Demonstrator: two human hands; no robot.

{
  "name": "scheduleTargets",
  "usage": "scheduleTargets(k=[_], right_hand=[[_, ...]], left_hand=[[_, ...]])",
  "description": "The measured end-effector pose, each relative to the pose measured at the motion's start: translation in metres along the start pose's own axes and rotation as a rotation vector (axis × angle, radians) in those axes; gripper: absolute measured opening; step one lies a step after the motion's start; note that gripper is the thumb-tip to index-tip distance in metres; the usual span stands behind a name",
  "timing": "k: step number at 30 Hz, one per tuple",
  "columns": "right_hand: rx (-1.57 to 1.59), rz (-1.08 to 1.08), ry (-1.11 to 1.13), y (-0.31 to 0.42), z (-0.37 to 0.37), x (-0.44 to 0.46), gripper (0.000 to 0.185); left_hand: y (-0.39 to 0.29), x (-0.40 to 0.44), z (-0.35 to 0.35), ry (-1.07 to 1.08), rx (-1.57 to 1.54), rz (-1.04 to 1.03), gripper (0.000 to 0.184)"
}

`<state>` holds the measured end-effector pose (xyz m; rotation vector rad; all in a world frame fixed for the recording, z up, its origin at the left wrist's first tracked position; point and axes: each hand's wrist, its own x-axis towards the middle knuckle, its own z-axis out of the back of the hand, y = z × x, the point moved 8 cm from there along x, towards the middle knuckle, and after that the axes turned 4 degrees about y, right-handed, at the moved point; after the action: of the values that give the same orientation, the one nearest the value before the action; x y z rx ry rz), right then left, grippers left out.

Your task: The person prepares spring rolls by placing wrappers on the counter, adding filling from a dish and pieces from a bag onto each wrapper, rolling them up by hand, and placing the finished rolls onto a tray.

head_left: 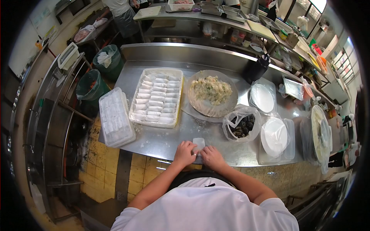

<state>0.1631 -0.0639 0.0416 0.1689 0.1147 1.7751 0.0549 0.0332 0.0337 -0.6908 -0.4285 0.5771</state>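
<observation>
On the steel table near its front edge, my left hand [185,152] and my right hand [211,157] are close together with curled fingers on a small white sheet [199,143]. The sheet's far part lies flat beyond my fingertips; what is under the fingers is too small to make out. Rows of white rolls lie in a white tray [135,115] at the left. Beyond my hands, a round plate [204,111] bears a pale, green-flecked filling [212,89]. An open plastic bag [252,136] of dark pieces [244,125] is to the right.
A lidded white container [115,117] stands at the table's left edge. Plastic-wrapped white discs [274,134] and a black bottle [257,68] are on the right. Green bins [92,86] stand left of the table. Beyond the back counter [185,15], a person [121,17] is partly visible.
</observation>
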Motion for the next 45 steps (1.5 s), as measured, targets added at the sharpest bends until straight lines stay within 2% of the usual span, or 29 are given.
scheduleTargets(k=[1,4,7,13,16,19,23,26,29,32,35,38,41,44,45], right_hand=[[0.003,0.000,0.007,-0.001,-0.002,0.001,0.019],[0.073,-0.010,-0.028,-0.006,-0.003,0.002,0.020],[0.168,-0.033,-0.066,-0.013,-0.001,0.004,0.022],[0.229,-0.074,-0.132,-0.028,-0.007,0.006,0.025],[0.192,-0.088,-0.151,-0.029,0.000,0.010,0.027],[0.162,-0.103,-0.153,-0.030,0.004,0.011,0.030],[0.151,-0.129,-0.066,-0.031,-0.002,0.009,0.042],[0.352,-0.234,-0.080,-0.046,0.002,0.015,0.063],[0.655,-0.666,-0.127,-0.076,0.069,0.040,0.067],[0.509,-0.792,-0.115,-0.123,0.084,0.066,0.067],[0.315,-0.575,0.038,-0.151,0.049,0.088,0.072],[1.256,-0.801,0.215,-0.121,0.060,0.093,0.070],[1.797,-0.747,0.151,-0.116,0.044,0.090,0.069],[1.885,-0.682,0.221,-0.107,0.034,0.079,0.071],[1.685,-0.598,0.271,-0.106,0.029,0.075,0.072]], left_hand=[[-0.007,-0.002,0.009,-0.036,-0.009,-0.089,0.030],[-0.020,-0.009,0.011,0.088,0.047,-0.225,0.036],[-0.011,-0.009,0.005,0.052,0.051,-0.249,0.032],[0.009,0.005,0.000,0.011,-0.001,-0.093,0.029],[0.005,0.012,0.004,-0.086,0.033,-0.155,0.034],[-0.007,0.007,0.003,-0.016,0.045,-0.284,0.042],[0.001,0.003,-0.004,0.032,0.103,-0.272,0.047],[0.002,0.003,-0.004,0.035,0.122,-0.278,0.048],[0.006,0.001,-0.007,0.024,0.141,-0.287,0.049],[0.005,0.000,-0.006,0.017,0.124,-0.287,0.048],[0.002,0.001,-0.005,0.029,0.103,-0.298,0.046],[0.001,-0.003,-0.002,0.028,0.083,-0.285,0.045],[0.005,-0.004,-0.003,0.022,0.065,-0.284,0.046],[0.004,-0.005,-0.003,0.019,0.070,-0.286,0.046],[0.003,-0.004,-0.002,0.016,0.073,-0.288,0.047]])
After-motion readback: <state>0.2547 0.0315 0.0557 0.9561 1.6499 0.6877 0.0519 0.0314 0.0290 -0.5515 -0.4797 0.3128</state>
